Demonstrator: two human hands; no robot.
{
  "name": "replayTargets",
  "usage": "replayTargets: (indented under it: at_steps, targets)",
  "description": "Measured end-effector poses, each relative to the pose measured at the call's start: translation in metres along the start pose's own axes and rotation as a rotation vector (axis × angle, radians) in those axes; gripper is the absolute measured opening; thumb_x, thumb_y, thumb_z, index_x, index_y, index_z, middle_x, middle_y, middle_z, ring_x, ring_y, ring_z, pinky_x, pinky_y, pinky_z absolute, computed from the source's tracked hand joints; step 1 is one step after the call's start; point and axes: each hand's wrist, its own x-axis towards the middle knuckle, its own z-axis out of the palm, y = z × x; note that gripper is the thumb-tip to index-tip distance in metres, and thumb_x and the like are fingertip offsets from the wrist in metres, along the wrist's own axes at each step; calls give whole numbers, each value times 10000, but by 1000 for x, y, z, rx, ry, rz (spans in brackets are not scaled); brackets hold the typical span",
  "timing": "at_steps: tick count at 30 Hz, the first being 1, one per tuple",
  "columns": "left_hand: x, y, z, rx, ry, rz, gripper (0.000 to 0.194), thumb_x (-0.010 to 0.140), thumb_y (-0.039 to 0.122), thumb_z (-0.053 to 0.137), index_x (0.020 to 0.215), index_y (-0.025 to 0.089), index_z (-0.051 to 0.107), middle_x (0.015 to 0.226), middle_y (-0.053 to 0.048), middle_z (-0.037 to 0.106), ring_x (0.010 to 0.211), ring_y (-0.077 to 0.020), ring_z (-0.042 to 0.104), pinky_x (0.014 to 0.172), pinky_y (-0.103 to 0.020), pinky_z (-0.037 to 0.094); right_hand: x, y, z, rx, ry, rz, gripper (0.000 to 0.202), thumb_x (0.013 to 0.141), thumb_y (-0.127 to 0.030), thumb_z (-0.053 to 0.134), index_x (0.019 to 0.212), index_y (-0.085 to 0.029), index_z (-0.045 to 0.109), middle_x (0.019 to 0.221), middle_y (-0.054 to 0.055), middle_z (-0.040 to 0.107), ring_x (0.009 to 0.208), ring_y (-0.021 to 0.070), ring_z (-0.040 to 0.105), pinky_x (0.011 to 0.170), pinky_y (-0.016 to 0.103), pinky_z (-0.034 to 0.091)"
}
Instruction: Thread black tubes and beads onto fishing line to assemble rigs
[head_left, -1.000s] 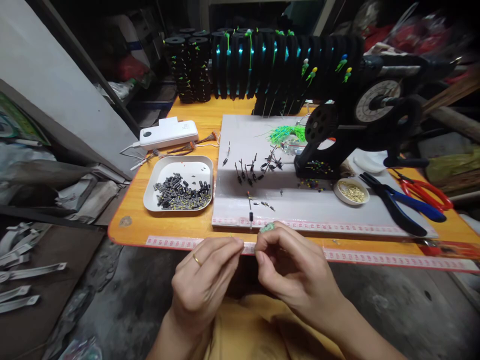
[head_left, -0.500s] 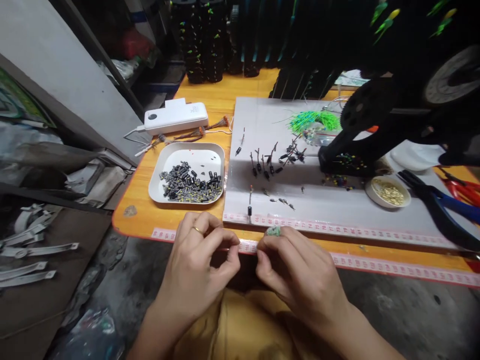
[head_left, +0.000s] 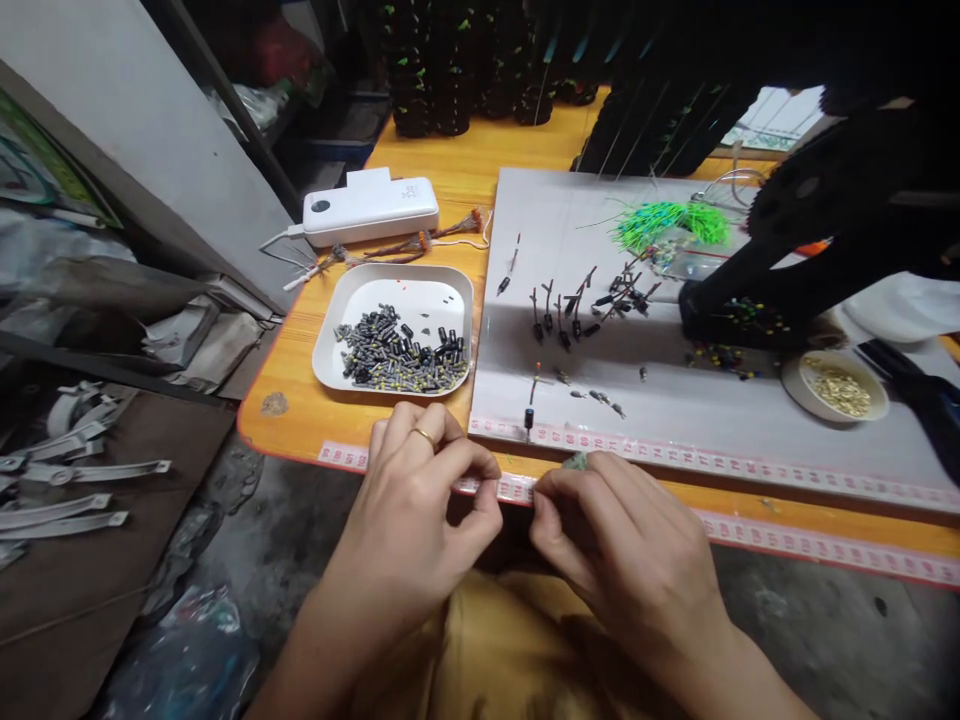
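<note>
My left hand (head_left: 427, 510), a gold ring on one finger, is pinched at the table's front edge. Facing it across a small gap, my right hand (head_left: 630, 530) is pinched too, with a green wrap (head_left: 576, 461) around a finger. Whatever lies between the fingertips is too small to make out. Below the fingertips runs a pink-and-white measuring tape (head_left: 517, 487) along the table edge. Just beyond them, a small black cylinder with a thin stem (head_left: 529, 418) lies on the grey board (head_left: 675, 430). More stemmed black pieces (head_left: 565, 338) are scattered farther back.
Left of the board, a white tray (head_left: 321, 352) holds many small dark cylinders. Behind it lie a white power bank (head_left: 371, 212) and brown wire bundles (head_left: 405, 245). Green strands (head_left: 667, 222), a black machine stand (head_left: 739, 290) and a bowl of gold bits (head_left: 795, 395) occupy the right.
The view has shifted, so the table and its contents appear farther right and slightly higher. Both hands keep their pinch, with about the same gap between them.
</note>
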Motion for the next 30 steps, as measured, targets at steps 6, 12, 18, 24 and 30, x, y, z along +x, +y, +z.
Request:
replayTargets:
  at_steps: [6,12,18,24,30]
  targets:
    - [1,3,-2,4,-40,-25,131,856,98,575,815,154,686,833,-70,590,877,-257,493,754,-415,368,-2,-3,-2,16,19,41,138,936,-129,614,801,-156,604,674,23,571,611,160,487,601,301,359]
    - [2,1,1,-9,-21,-4,145,861,95,554,808,148,678,806,-72,597,834,-246,496,734,-401,368,-5,0,-6,36,14,68,122,922,-122,640,807,-149,608,685,23,589,625,154,506,613,295,359]
    - [2,-2,3,2,-3,18,127,853,92,571,803,152,672,794,-66,607,814,-238,510,722,-392,364,-7,1,-8,52,19,88,116,923,-113,641,817,-147,607,689,25,592,630,153,501,623,297,357]
    - [2,-1,3,15,12,26,128,846,89,575,780,156,661,776,-56,608,797,-231,511,711,-385,353,-9,2,-11,63,5,97,111,926,-109,637,828,-148,600,693,25,587,635,151,497,620,290,358]
    - [1,0,4,28,16,18,120,841,90,581,786,159,663,767,-51,611,788,-230,509,716,-388,354,-11,4,-13,51,5,109,111,936,-117,627,837,-155,595,696,15,583,635,145,499,625,280,365]
